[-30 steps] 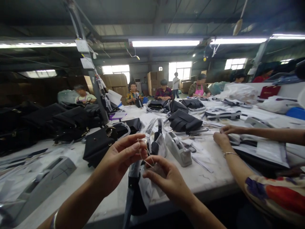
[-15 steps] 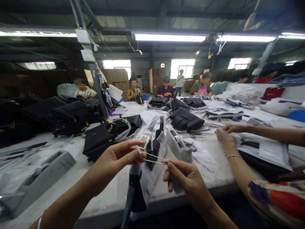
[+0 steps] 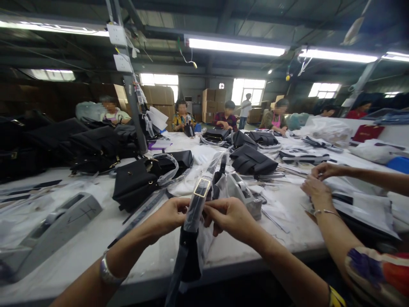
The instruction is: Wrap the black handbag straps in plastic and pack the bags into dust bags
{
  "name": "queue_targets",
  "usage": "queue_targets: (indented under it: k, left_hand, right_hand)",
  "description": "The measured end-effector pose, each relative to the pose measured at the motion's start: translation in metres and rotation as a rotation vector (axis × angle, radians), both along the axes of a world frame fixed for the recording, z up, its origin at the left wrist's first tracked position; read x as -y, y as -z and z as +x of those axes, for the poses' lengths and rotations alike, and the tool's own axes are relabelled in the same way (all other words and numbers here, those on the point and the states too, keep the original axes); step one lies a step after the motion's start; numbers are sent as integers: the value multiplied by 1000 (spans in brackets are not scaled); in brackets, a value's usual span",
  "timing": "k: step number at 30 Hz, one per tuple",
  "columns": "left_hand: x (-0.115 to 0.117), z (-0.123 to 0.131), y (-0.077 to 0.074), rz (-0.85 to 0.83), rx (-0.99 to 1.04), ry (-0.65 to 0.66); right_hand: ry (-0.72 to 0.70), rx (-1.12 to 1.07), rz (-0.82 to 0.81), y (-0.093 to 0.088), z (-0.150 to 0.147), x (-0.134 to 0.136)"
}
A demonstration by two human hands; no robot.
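A black bag strap with a gold rectangular buckle (image 3: 202, 187), wrapped in clear plastic, stands up in front of me. My left hand (image 3: 171, 216) is closed at its left side, thumb and fingertips pinched together and partly behind the strap. On the other side my right hand (image 3: 229, 218) pinches close against the wrapped strap, its fingers curled. The thin white string seen between the hands earlier is hidden now at the fingertips. Below the hands hangs the black end of the bag (image 3: 191, 256), with white wrapping on its right.
A grey tape dispenser (image 3: 244, 194) stands just right of my hands, another (image 3: 60, 230) at the left. Black handbags (image 3: 132, 181) lie beyond. At the right, a co-worker's hands (image 3: 318, 187) work above a plastic-wrapped black bag (image 3: 361, 209). A post (image 3: 136, 115) rises behind.
Both hands have moved from holding the string stretched in front to either side of the buckled strap. The string has gone out of sight. The view has shifted slightly.
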State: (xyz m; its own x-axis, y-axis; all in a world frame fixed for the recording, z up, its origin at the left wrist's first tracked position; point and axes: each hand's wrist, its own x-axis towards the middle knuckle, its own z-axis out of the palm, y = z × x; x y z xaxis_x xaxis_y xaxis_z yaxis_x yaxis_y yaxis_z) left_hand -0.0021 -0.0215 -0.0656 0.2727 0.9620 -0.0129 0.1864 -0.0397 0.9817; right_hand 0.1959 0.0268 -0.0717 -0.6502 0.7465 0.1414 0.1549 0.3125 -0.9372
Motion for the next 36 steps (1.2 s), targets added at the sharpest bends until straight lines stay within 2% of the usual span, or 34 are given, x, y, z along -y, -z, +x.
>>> queue_targets:
  k: [3,6,8,11,15,17,19,22,24,26,28,33,36]
  left_hand:
    - [-7,1,1,-21,33,14]
    - [-5,-11,4,-21,42,-31]
    - [3,-24,6,-40,76,-93]
    - [24,-41,11,-121,231,-194]
    - [49,-43,16,-134,456,-238]
    - [55,-36,18,-65,544,-231]
    - [55,-26,20,-12,598,-261]
    - [49,-12,21,46,583,-353]
    - [46,-6,21,111,488,-373]
    - [43,-3,17,158,352,-389]
    - [43,-4,12,178,253,-395]
    - [43,-6,-5,228,219,-259]
    - [44,1,-15,218,146,-244]
  right_hand:
    - [-5,-16,57,-4,-8,-1]
    - [12,-18,120,-5,-1,-1]
    - [6,-7,121,-3,10,2]
    - [5,39,143,3,26,11]
    - [114,77,256,11,39,26]
    - [212,-3,274,15,40,33]
    - [264,-187,230,17,37,37]
    - [125,-535,83,18,22,38]
    - [-4,-655,10,15,10,36]
    - [-54,-632,10,9,-1,33]
    - [-39,-544,76,1,-7,30]
    - [71,-272,371,-21,-10,29]
    - [104,-87,552,-29,-12,29]
